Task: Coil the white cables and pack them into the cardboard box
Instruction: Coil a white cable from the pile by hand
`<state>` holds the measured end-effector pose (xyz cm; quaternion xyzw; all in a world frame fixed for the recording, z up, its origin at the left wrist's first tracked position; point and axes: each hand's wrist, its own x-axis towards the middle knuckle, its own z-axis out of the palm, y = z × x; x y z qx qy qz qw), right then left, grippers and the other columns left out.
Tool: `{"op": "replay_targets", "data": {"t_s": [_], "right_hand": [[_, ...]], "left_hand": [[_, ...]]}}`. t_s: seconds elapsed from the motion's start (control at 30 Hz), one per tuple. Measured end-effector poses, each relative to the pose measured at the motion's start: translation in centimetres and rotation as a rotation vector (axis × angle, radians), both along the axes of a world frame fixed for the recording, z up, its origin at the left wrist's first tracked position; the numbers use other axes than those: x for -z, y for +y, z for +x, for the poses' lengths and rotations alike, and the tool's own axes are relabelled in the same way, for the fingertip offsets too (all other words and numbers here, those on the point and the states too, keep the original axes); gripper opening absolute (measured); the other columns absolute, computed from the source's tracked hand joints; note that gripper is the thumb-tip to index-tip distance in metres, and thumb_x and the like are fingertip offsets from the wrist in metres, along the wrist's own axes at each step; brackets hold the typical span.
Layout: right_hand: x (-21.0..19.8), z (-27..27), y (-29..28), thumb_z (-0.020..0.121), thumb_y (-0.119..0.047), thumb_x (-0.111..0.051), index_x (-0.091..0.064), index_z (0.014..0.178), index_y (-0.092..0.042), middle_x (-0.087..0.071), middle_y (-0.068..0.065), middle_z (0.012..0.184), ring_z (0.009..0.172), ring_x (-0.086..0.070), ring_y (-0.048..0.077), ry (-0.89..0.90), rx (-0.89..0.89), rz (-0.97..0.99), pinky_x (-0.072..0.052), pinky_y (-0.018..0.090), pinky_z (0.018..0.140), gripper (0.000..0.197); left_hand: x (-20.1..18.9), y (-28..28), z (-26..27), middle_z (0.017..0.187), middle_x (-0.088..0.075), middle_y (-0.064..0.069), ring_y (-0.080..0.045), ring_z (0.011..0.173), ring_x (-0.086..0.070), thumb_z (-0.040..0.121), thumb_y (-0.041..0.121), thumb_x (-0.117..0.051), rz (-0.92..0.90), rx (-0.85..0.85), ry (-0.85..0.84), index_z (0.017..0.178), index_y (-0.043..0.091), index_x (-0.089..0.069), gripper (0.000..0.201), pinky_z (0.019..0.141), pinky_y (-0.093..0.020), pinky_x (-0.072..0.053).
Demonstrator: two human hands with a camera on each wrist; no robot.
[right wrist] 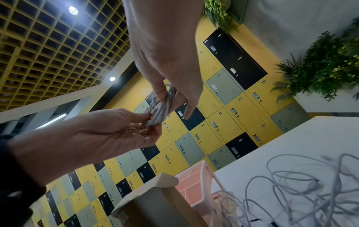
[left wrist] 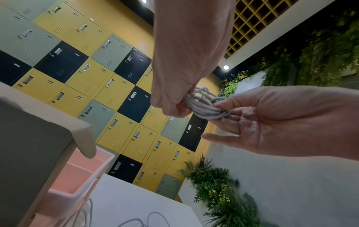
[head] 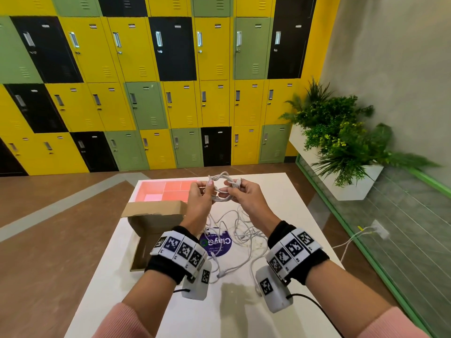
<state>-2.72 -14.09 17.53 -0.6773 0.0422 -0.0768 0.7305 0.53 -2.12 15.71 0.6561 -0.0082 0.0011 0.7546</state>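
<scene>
- A coiled white cable (head: 220,189), wound into a small bundle of several loops, is held up in the air above the table (head: 292,191), pinched at its 2 sides by the left hand (head: 199,198) and the right hand (head: 244,195).
- The loose white cables (head: 240,236) lie in a tangled heap on the table, just right of the box.
- The cardboard box (head: 151,223) is brown, open, its lid flap raised at the far side.

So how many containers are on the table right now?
2. The open cardboard box sits on the table's left edge, near the left hand. The pink divided tray lies just beyond it, at the far end. None other shows.
</scene>
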Motion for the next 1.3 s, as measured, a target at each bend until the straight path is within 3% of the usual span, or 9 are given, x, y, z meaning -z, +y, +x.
{"op": "replay_targets", "data": {"t_s": [0.13,0.2,0.33,0.5,0.7,0.83,1.07,1.3], "right_hand": [[-0.2,0.2,-0.7,0.088,-0.002,-0.059,-0.063,0.109,0.000,-0.068,0.012,0.105,0.087,-0.061,0.008,0.048,-0.030,-0.072,-0.044,0.009,0.071,0.021],[-0.2,0.3,-0.9,0.090,-0.002,-0.057,-0.061,0.112,0.001,-0.065,0.007,0.103,0.086,-0.057,0.004,0.076,-0.048,-0.131,-0.040,0.007,0.066,0.023],[-0.2,0.5,-1.1,0.094,-0.002,-0.052,-0.058,0.115,-0.001,-0.063,0.009,0.103,0.092,-0.055,0.013,0.118,-0.059,-0.195,-0.038,0.013,0.065,0.022],[-0.5,0.4,-1.3,0.097,-0.004,-0.047,-0.054,0.109,-0.009,-0.059,0.009,0.101,0.076,-0.053,0.002,0.143,-0.086,-0.251,-0.039,0.005,0.055,0.015],[-0.6,0.3,-2.0,0.097,-0.007,-0.047,-0.051,0.107,-0.012,-0.062,0.002,0.095,0.082,-0.053,0.007,0.176,-0.171,-0.285,-0.036,0.023,0.067,0.011],[-0.6,0.1,-2.4,0.097,-0.004,-0.047,-0.050,0.106,-0.010,-0.058,-0.005,0.079,0.069,-0.049,0.001,0.166,-0.195,-0.268,-0.033,0.021,0.059,0.011],[-0.4,0.2,-2.9,0.097,-0.005,-0.047,-0.049,0.105,-0.010,-0.062,-0.002,0.084,0.077,-0.055,0.005,0.105,-0.236,-0.282,-0.041,0.018,0.062,0.010],[0.0,0.3,-3.3,0.096,-0.003,-0.049,-0.051,0.106,-0.006,-0.064,0.003,0.086,0.078,-0.059,0.006,0.074,-0.218,-0.377,-0.045,0.015,0.061,0.011]], "left_hand": [[-0.3,0.2,0.0,0.095,-0.059,-0.012,-0.027,0.088,-0.060,0.099,0.020,-0.048,-0.044,0.054,0.034,0.098,0.008,-0.049,0.012,0.091,-0.047,-0.050],[-0.3,0.4,0.1,0.088,-0.060,-0.011,-0.023,0.082,-0.061,0.098,0.016,-0.048,-0.085,0.082,0.029,0.100,0.005,-0.048,0.012,0.086,-0.042,-0.052],[-0.2,0.5,0.1,0.080,-0.062,-0.011,-0.021,0.075,-0.063,0.098,0.014,-0.049,-0.126,0.100,0.020,0.096,0.006,-0.049,0.008,0.077,-0.034,-0.054],[-0.1,0.7,0.4,0.076,-0.069,-0.006,-0.016,0.073,-0.067,0.096,0.016,-0.054,-0.126,0.135,0.051,0.099,0.007,-0.050,0.010,0.071,-0.030,-0.054],[-0.2,1.2,0.7,0.082,-0.067,-0.002,-0.011,0.074,-0.059,0.094,0.023,-0.058,-0.098,0.233,0.199,0.091,0.015,-0.056,0.009,0.066,-0.026,-0.042],[-0.3,1.2,0.7,0.083,-0.065,-0.005,-0.012,0.072,-0.057,0.095,0.020,-0.056,-0.119,0.276,0.218,0.090,0.014,-0.056,0.008,0.063,-0.026,-0.041],[-0.6,1.3,0.8,0.079,-0.067,-0.003,-0.011,0.067,-0.061,0.093,0.015,-0.058,-0.136,0.241,0.208,0.087,0.012,-0.059,0.007,0.062,-0.023,-0.045],[0.0,1.1,0.7,0.087,-0.067,-0.009,-0.017,0.077,-0.066,0.089,0.016,-0.064,-0.117,0.165,0.194,0.101,0.005,-0.061,0.017,0.064,-0.025,-0.053]]}}
